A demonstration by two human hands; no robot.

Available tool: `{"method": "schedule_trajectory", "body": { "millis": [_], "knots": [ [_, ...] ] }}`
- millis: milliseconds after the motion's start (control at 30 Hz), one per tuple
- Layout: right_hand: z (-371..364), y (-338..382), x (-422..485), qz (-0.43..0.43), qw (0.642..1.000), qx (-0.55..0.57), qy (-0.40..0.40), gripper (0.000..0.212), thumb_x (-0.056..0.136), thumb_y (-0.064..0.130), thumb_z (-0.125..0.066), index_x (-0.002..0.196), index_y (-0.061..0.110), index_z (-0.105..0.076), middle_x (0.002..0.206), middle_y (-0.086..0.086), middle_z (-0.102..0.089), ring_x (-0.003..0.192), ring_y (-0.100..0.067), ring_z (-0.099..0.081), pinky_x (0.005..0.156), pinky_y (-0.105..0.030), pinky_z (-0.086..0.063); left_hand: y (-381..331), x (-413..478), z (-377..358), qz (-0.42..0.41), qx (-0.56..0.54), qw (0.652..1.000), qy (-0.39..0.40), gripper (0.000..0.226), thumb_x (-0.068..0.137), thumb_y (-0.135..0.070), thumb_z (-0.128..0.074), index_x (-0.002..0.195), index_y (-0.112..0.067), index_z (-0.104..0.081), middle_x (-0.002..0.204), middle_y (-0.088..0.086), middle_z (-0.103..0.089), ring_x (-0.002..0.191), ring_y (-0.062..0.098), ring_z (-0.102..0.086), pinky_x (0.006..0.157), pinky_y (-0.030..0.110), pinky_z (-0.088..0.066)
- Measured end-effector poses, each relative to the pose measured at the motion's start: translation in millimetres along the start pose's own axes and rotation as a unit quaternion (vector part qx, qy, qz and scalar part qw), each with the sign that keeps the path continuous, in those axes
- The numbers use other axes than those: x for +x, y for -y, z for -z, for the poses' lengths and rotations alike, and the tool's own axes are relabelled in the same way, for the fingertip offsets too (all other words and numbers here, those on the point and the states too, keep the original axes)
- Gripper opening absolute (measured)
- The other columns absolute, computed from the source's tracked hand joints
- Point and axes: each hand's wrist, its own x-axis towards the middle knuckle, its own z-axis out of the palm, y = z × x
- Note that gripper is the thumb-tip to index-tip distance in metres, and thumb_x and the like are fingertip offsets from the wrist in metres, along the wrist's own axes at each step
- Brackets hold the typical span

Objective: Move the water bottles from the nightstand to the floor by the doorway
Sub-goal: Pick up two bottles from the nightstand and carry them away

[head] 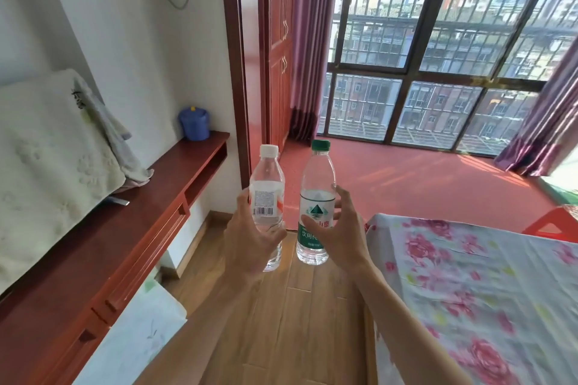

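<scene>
- a barred window [438,56] is filling the far right wall, with purple curtains [309,40] hanging at its left and right edges.
- a bed under a pink floral sheet [469,291] is taking up the near right.
- a long red-brown wooden counter [125,228] is running along the left wall, from near to far.
- a cream pillow [47,172] is leaning on the counter against the left wall.
- a wood plank floor [312,322] is showing between counter and bed; beyond it a red floor [406,178] is stretching to the window.
- a red-brown door frame [233,56] is standing at the counter's far end.
- the left hand [250,241] is gripping the lower half of a white-capped water bottle [267,194], fingers wrapping round it.
- the right hand [341,234] is gripping a green-capped water bottle [316,194], thumb lying across the label, fingers reaching round the back.
- both bottles are being held upright in the air over the plank floor, side by side, a narrow gap showing between them, in line with the doorway.
- a blue lidded tub [194,123] is sitting on the counter's far end.
</scene>
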Motion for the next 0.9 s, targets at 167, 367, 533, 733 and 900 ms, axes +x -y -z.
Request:
{"method": "schedule_trajectory", "body": {
  "millis": [167,367,533,733,900],
  "knots": [
    [13.7,-34.1,62.5,-0.001,1.0,0.0,0.022,0.08,0.071,0.034,-0.084,0.136,0.023,-0.039,0.098,0.022,-0.056,0.084,0.003,-0.061,0.066,-0.012,-0.049,-5.5,47.3,-49.1,0.009,-0.02,1.0,-0.012,0.083,0.069,-0.038,-0.086,0.133,-0.023,-0.037,0.109,-0.004,-0.061,0.087,0.01,-0.066,0.066,0.013,-0.054],
    [18.6,-67.7,121.4,-0.002,0.999,0.005,0.034,0.078,0.07,0.037,-0.084,0.133,0.023,-0.041,0.096,0.02,-0.06,0.083,0.001,-0.064,0.068,-0.023,-0.056,-2.4,94.3,-93.7,0.015,-0.017,1.0,-0.014,0.083,0.068,-0.032,-0.087,0.132,-0.025,-0.035,0.104,-0.005,-0.061,0.083,0.008,-0.066,0.062,0.014,-0.055],
    [7.1,-89.5,163.2,0.001,0.999,0.011,0.042,0.079,0.069,0.039,-0.083,0.134,0.023,-0.04,0.096,0.021,-0.059,0.084,0.0,-0.064,0.069,-0.025,-0.056,8.4,130.8,-118.2,0.014,0.008,1.0,-0.024,0.081,0.068,-0.031,-0.086,0.131,-0.021,-0.037,0.103,-0.003,-0.06,0.081,0.009,-0.065,0.059,0.006,-0.048],
    [-26.6,-111.2,215.2,0.001,0.998,0.014,0.059,0.079,0.067,0.04,-0.083,0.132,0.023,-0.041,0.092,0.024,-0.057,0.081,0.003,-0.063,0.066,-0.024,-0.056,38.6,181.2,-138.6,0.031,0.017,0.999,-0.037,0.083,0.067,-0.04,-0.086,0.131,-0.024,-0.035,0.103,-0.004,-0.06,0.083,0.012,-0.067,0.07,0.025,-0.059],
    [-61.2,-129.1,267.1,-0.003,0.998,0.015,0.064,0.076,0.068,0.035,-0.084,0.13,0.025,-0.042,0.093,0.021,-0.059,0.082,-0.002,-0.065,0.067,-0.032,-0.059,74.8,234.4,-153.9,0.03,0.025,0.999,-0.034,0.082,0.067,-0.044,-0.085,0.129,-0.027,-0.034,0.102,-0.003,-0.063,0.08,0.012,-0.067,0.068,0.022,-0.057]
  ]
}}
